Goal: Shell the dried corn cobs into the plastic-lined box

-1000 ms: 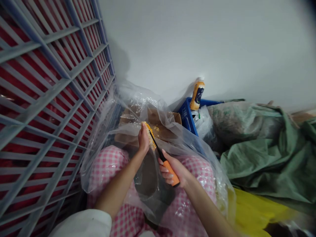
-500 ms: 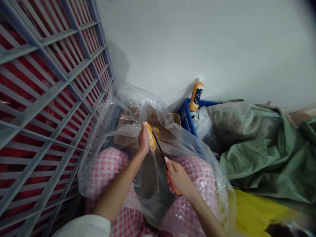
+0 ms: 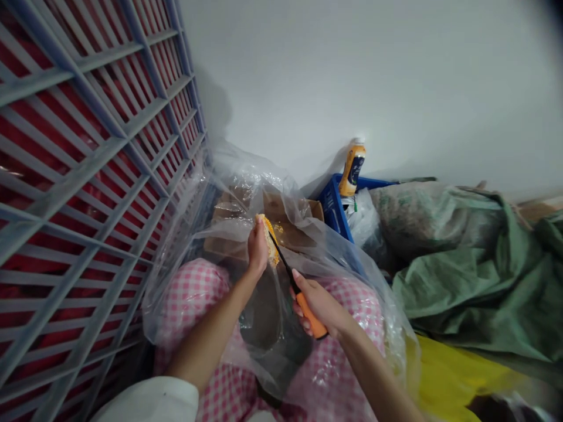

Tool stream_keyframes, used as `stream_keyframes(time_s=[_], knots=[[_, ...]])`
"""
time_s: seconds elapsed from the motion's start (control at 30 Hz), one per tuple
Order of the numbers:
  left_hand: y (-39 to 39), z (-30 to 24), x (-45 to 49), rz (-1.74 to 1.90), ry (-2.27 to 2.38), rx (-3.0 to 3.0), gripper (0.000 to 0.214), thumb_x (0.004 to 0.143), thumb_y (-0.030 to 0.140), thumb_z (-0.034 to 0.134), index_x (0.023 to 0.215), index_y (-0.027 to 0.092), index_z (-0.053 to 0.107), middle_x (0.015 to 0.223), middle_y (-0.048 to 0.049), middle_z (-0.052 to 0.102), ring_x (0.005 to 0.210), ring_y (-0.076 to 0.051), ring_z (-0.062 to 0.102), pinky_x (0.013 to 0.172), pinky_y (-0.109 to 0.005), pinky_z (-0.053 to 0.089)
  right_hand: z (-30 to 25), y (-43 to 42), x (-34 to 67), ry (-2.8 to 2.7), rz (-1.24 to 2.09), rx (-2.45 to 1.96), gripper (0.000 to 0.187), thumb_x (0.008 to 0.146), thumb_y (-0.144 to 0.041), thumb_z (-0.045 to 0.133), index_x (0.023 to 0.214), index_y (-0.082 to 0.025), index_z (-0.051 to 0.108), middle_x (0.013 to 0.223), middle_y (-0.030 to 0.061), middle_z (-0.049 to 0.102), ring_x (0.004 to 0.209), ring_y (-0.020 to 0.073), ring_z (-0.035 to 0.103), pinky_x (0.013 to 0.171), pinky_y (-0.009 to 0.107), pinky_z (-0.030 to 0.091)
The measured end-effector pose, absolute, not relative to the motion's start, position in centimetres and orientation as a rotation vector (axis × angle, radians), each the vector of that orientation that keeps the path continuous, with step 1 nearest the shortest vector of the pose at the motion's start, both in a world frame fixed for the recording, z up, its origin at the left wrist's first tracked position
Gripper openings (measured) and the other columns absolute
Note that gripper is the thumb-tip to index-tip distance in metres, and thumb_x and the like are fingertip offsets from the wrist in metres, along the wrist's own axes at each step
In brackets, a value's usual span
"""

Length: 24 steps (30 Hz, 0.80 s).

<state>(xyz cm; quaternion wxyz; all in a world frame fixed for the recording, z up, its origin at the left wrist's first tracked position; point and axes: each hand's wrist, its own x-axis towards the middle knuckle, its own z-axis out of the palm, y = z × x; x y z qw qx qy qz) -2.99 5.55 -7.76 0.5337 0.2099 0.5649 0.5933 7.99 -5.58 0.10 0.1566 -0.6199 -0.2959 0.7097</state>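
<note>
head view: left hand (image 3: 257,249) hides part of the corn cob (image 3: 271,247).

Plastic bag (image 3: 259,176) ahead, slatted grey rack (image 3: 88,173) close left

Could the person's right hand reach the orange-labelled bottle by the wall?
Probably not straight away: the right hand is gripping an orange-handled knife, and a clear plastic bag lies between it and the bottle, which stands farther off beside a blue crate.

knife tip (image 3: 278,257) hidden behind corn cob (image 3: 270,247), cardboard box (image 3: 285,220) blurred under clear plastic bag (image 3: 246,181), bottle label (image 3: 354,170) unreadable
</note>
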Motion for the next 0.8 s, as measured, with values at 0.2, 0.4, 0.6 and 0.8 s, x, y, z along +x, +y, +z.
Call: stream_keyframes(time_s=[0.2, 0.4, 0.6, 0.8], knots=[[5.7, -8.4, -3.1, 1.415, 1.347, 0.512, 0.059, 0.075, 0.070, 0.050, 0.096, 0.017, 0.067, 0.086, -0.0042, 0.067, 0.086, -0.018, 0.063, 0.073, -0.025, 0.047, -1.6, -5.3, 6.6, -1.063, 1.768, -1.960, 0.041, 0.094, -0.054, 0.031, 0.075, -0.021, 0.045, 0.045, -0.0060, 0.042, 0.027, 0.0106, 0.042, 0.027, 0.021, 0.034], [5.8, -9.5, -3.1, 1.371, 1.427, 0.490, 0.057, 0.073, 0.070, 0.051, 0.088, 0.017, 0.066, 0.078, -0.0030, 0.065, 0.077, -0.017, 0.061, 0.067, -0.025, 0.045, -0.5, -4.4, 7.3, -0.869, 2.063, -1.813, 0.044, 0.095, -0.055, 0.024, 0.073, -0.021, 0.042, 0.044, -0.0068, 0.039, 0.027, 0.0085, 0.036, 0.028, 0.019, 0.033], [6.0, -10.5, -2.8, 1.336, 1.417, 0.447, 0.055, 0.073, 0.070, 0.050, 0.083, 0.017, 0.065, 0.073, -0.0022, 0.064, 0.074, -0.017, 0.061, 0.068, -0.025, 0.046, -0.1, -3.9, 7.8, -1.106, 1.845, -2.001, 0.042, 0.095, -0.051, 0.028, 0.069, -0.021, 0.042, 0.043, -0.0051, 0.040, 0.027, 0.0105, 0.039, 0.030, 0.022, 0.034], [6.0, -10.9, -2.9, 1.292, 1.395, 0.410, 0.059, 0.071, 0.073, 0.050, 0.083, 0.017, 0.064, 0.070, -0.0023, 0.063, 0.069, -0.017, 0.062, 0.064, -0.026, 0.047, -0.8, -3.7, 7.4, -1.218, 1.735, -2.057, 0.040, 0.094, -0.051, 0.033, 0.070, -0.021, 0.043, 0.042, -0.0047, 0.040, 0.028, 0.0115, 0.040, 0.031, 0.022, 0.034]])
